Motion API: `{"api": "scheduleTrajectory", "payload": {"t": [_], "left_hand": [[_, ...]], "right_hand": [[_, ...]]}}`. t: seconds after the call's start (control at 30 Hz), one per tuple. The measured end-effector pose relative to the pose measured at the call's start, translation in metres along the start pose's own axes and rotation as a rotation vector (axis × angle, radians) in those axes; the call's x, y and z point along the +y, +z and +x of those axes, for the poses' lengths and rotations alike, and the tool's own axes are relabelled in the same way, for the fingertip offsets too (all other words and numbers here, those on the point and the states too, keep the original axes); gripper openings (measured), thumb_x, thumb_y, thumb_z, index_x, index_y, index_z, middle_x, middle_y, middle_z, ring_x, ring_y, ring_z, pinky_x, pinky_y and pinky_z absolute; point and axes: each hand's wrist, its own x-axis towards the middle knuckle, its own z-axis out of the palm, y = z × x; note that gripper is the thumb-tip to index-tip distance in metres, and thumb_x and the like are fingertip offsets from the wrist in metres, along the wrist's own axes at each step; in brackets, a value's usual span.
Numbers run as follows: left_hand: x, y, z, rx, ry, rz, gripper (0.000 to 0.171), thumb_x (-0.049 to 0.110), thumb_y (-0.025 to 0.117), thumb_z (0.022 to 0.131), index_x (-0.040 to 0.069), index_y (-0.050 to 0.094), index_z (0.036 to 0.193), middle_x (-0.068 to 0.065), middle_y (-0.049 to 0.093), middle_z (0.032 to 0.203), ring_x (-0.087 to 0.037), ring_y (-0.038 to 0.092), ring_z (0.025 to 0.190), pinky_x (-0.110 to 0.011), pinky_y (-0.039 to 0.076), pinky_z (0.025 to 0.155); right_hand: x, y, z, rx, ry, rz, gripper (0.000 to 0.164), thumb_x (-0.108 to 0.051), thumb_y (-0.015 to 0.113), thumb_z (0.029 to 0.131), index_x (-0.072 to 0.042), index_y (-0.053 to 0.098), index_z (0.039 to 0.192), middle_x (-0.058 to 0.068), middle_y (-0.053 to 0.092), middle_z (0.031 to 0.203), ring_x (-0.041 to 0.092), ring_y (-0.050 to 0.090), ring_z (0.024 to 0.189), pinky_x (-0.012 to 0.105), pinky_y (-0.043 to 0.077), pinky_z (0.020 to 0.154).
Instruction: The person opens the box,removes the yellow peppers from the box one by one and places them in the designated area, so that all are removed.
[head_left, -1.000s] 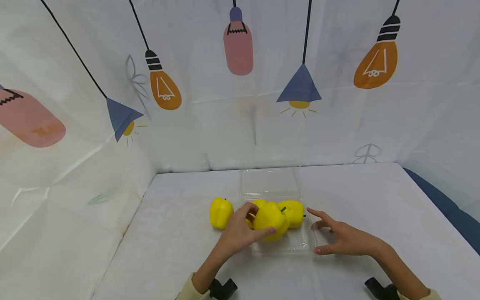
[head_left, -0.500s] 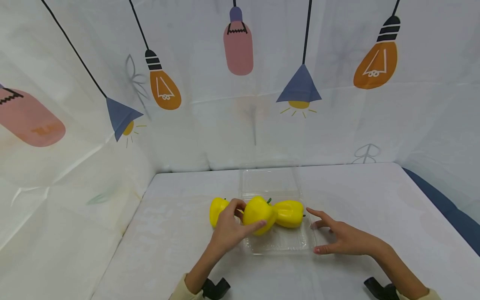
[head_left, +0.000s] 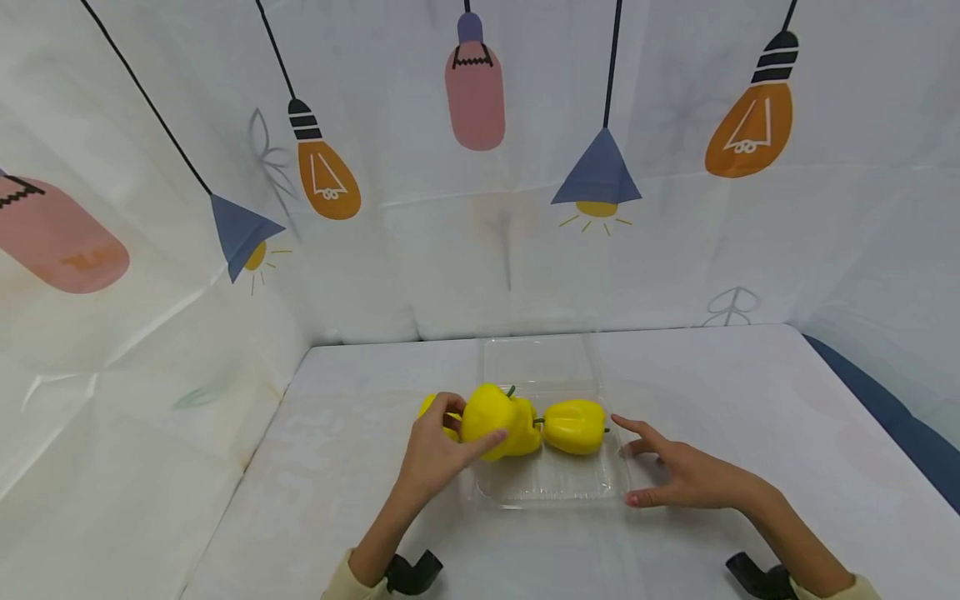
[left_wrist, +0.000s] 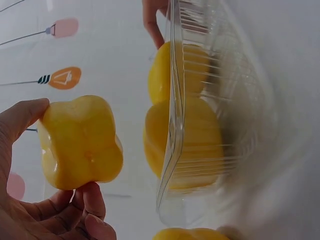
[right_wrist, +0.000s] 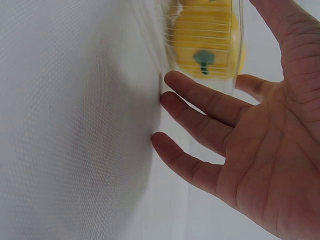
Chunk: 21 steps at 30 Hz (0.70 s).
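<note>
My left hand (head_left: 427, 454) grips a yellow bell pepper (head_left: 483, 418) between thumb and fingers, held up at the left side of a clear plastic container (head_left: 551, 493). In the left wrist view this bell pepper (left_wrist: 82, 142) shows its lobed bottom, apart from the container wall. Inside the container lie two more yellow peppers: the right one (head_left: 576, 427) lies on its side, and the other (head_left: 528, 433) is partly hidden behind the held one. My right hand (head_left: 686, 477) is spread at the container's right edge, fingers relaxed and holding nothing. Another yellow pepper (head_left: 426, 406) is mostly hidden behind my left hand.
The container's clear lid (head_left: 536, 360) lies folded back toward the rear of the white table (head_left: 360, 392). Behind the table hangs a white sheet (head_left: 420, 250) printed with lamps. Black camera mounts (head_left: 414, 573) sit at both wrists.
My left hand has moved left with the held bell pepper, from above the container's middle to its left side, uncovering more of the peppers inside. My right hand has stayed in place.
</note>
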Motion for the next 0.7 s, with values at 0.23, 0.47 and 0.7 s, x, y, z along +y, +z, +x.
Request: {"api": "scheduleTrajectory", "payload": {"t": [0.23,0.47,0.7], "left_hand": [[-0.006,-0.009,-0.001,0.058,0.024,-0.003,0.063,0.061,0.078,0.062,0.018,0.053,0.101,0.005,0.057,0.093,-0.014,0.055,0.08,-0.031,0.05,0.066],[-0.012,-0.017,-0.001,0.133,0.04,0.037,0.065,0.06,0.079,0.063,0.014,0.054,0.102,0.003,0.057,0.094,-0.015,0.055,0.079,-0.029,0.05,0.067],[-0.019,-0.028,-0.001,0.173,0.031,0.076,0.069,0.059,0.079,0.063,0.01,0.054,0.104,-0.001,0.058,0.094,-0.016,0.054,0.081,-0.032,0.049,0.069]], "right_hand": [[0.0,0.0,0.0,-0.005,-0.003,0.008,0.098,-0.043,0.074,0.078,-0.026,0.009,0.15,0.011,0.054,0.128,0.036,0.048,0.117,0.06,0.04,0.09],[-0.001,0.0,0.0,-0.004,0.015,0.009,0.099,-0.043,0.074,0.078,-0.027,0.009,0.15,0.01,0.054,0.129,0.037,0.048,0.117,0.062,0.039,0.09],[-0.001,-0.001,0.0,-0.009,-0.006,0.013,0.098,-0.041,0.074,0.079,-0.026,0.009,0.15,0.011,0.054,0.128,0.038,0.048,0.116,0.063,0.039,0.089]]}}
